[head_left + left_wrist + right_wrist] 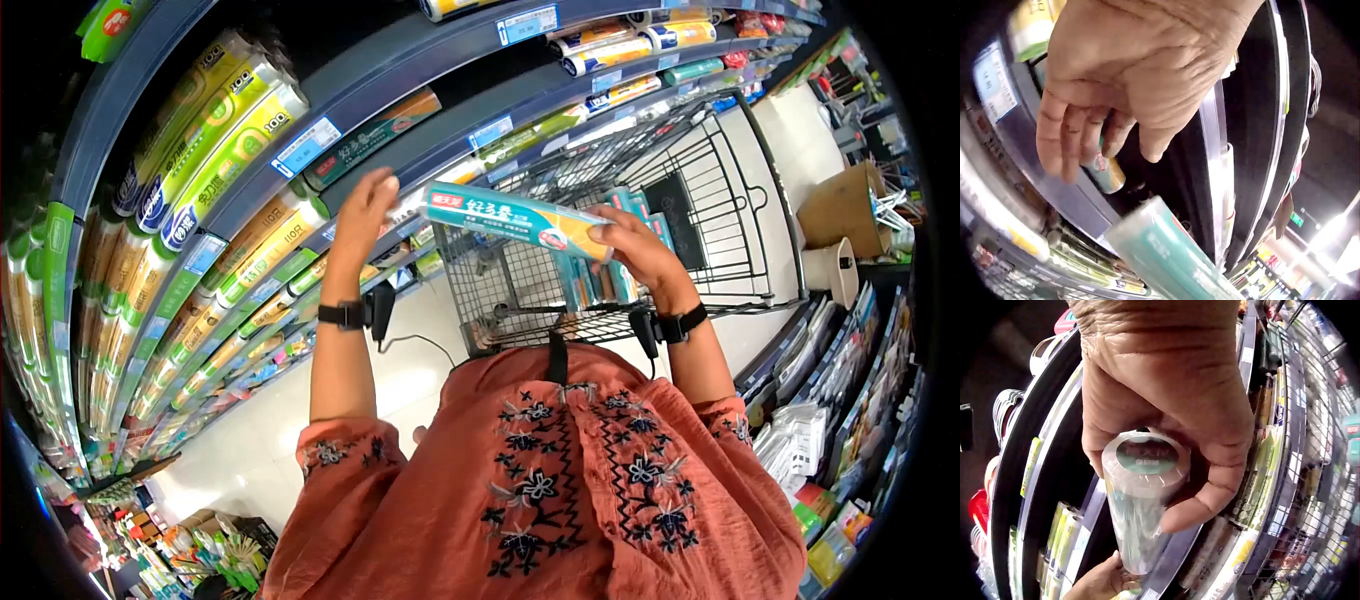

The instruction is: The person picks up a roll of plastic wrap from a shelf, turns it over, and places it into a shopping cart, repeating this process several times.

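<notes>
A long teal-and-orange wrapped roll point(500, 217) lies level in front of me, over the near edge of the shopping cart. My right hand point(645, 250) grips it by its right end, thumb and fingers round the wrapper, as the right wrist view also shows point(1169, 381). By the roll's other end is my left hand point(362, 215); its fingers hang loosely bent, apart from the roll in the left wrist view. A similar teal roll point(375, 138) lies on the shelf just beyond the left hand.
The black wire cart point(740, 200) stands ahead, holding several teal packages point(610, 280). Dark shelves with price tags point(306, 145) curve along the left and far side, stacked with green and yellow rolls point(225, 160). More racks point(850, 370) line the right side.
</notes>
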Demonstrator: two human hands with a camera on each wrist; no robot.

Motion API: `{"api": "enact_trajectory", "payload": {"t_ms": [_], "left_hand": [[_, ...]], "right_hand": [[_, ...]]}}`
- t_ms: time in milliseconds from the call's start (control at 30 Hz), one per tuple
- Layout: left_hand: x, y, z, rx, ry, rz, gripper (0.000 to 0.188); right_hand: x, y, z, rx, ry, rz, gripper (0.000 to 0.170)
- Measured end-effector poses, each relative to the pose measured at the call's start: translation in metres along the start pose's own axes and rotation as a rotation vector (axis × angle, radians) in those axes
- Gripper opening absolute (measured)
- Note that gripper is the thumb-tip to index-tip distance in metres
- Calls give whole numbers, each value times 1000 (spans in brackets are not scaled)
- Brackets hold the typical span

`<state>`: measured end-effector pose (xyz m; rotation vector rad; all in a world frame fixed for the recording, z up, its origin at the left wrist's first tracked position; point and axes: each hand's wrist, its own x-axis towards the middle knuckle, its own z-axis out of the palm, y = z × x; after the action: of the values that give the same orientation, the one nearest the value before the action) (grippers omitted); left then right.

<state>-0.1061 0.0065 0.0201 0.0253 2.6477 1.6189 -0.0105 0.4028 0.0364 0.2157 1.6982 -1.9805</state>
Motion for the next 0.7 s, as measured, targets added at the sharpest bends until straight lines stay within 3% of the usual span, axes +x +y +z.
{"api": "enact_trajectory", "payload": {"t_ms": [67,167,533,633,700], "left_hand": [[-27,7,3,-264,-97,-197,48],[-46,-2,4,-470,-44,-244,44],[-74,-17,-8,-456,289,-144,41],[-69,-17,-9,-429,348,-117,45],[-66,-18,-11,-417,375,-97,48]], "right_hand": [[14,-5,5,-44,-37,0,79],[42,-19,10,-120,-103,16,80],[117,-57,57,-153,-45,-134,70],[135,-62,73,-111,-25,-241,71],[147,-67,76,-159,-43,-254,81]]}}
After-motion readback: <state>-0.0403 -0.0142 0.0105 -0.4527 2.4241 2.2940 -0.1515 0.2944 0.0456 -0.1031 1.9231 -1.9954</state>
